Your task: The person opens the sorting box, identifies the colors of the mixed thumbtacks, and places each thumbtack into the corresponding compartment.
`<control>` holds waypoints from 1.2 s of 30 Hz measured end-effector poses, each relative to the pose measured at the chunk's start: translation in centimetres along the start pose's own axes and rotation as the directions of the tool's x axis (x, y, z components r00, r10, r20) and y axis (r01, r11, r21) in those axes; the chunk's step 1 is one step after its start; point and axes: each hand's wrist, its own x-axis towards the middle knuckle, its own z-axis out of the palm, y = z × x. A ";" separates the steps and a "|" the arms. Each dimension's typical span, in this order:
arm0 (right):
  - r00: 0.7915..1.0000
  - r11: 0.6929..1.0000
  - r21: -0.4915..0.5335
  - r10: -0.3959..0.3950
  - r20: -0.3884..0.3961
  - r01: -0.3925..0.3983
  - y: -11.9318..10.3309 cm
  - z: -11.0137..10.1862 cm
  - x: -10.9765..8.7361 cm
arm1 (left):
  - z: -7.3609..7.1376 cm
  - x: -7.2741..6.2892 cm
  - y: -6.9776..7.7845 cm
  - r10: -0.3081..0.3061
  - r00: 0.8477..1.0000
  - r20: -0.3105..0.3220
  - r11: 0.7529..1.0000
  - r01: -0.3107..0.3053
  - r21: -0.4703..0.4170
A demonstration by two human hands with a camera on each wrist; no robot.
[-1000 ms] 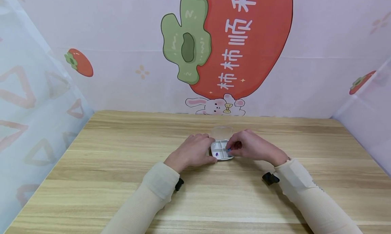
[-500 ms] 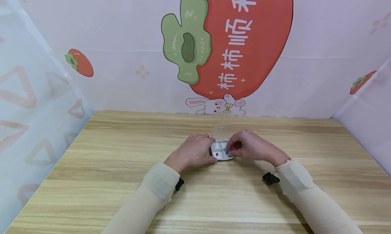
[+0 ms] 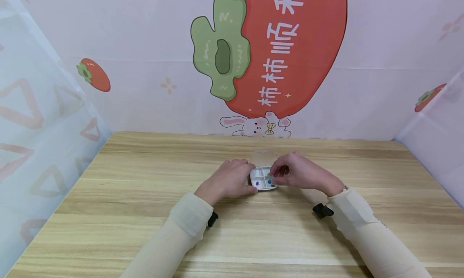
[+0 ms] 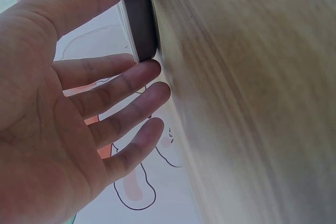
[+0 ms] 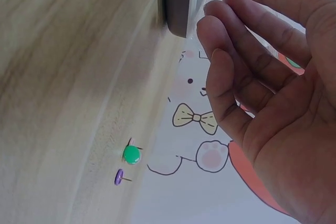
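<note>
A small white box [image 3: 257,173] with a dark underside and several compartments stands on the table, its clear lid [image 3: 263,158] raised at the back. My left hand [image 3: 229,179] holds its left side, thumb at the front corner and fingers at the back; the left wrist view shows the thumb and index finger touching the box [image 4: 140,19]. A purple thumbtack [image 3: 257,183] lies in the front left compartment, a blue one [image 3: 269,181] in the front right. My right hand [image 3: 299,172] hovers at the box's right side, fingers loosely bent, no object visible between them.
In the right wrist view, a green thumbtack [image 5: 132,154] and a purple thumbtack [image 5: 119,177] lie on the wooden table [image 5: 79,103]. A printed cloth [image 3: 145,88] hangs behind the table, with more cloth at both sides.
The blue thumbtack at my right fingertips now lies in the front right compartment. My right hand has shifted slightly up and right from it. The left hand stays on the box.
</note>
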 end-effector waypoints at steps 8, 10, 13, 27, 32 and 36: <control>1.000 1.000 0.014 0.002 -0.011 -0.002 0.1 -0.6 -0.2 | 0.0 -0.1 0.1 -0.008 1.000 0.004 1.000 0.008 0.002; 1.000 1.000 0.017 0.009 -0.012 -0.009 0.1 -0.7 -0.3 | 0.0 -0.1 0.1 -0.011 1.000 0.005 1.000 0.011 0.000; 1.000 1.000 0.022 0.013 -0.016 -0.012 0.3 -0.9 -0.3 | 0.0 -0.1 0.1 -0.013 1.000 0.004 1.000 0.013 0.000; 0.998 0.998 -0.035 0.040 -0.054 -0.042 0.6 -1.8 -0.7 | 0.0 -0.2 0.2 -0.019 1.000 0.009 1.000 0.019 -0.003; 0.994 0.995 -0.065 0.073 -0.076 -0.078 0.9 -2.2 -0.8 | 0.1 -0.1 0.1 -0.016 1.000 0.006 1.000 0.016 -0.001; 0.989 0.989 -0.085 0.112 -0.093 -0.120 1.3 -2.5 -0.9 | 0.1 -0.1 0.1 -0.014 1.000 0.004 1.000 0.014 0.002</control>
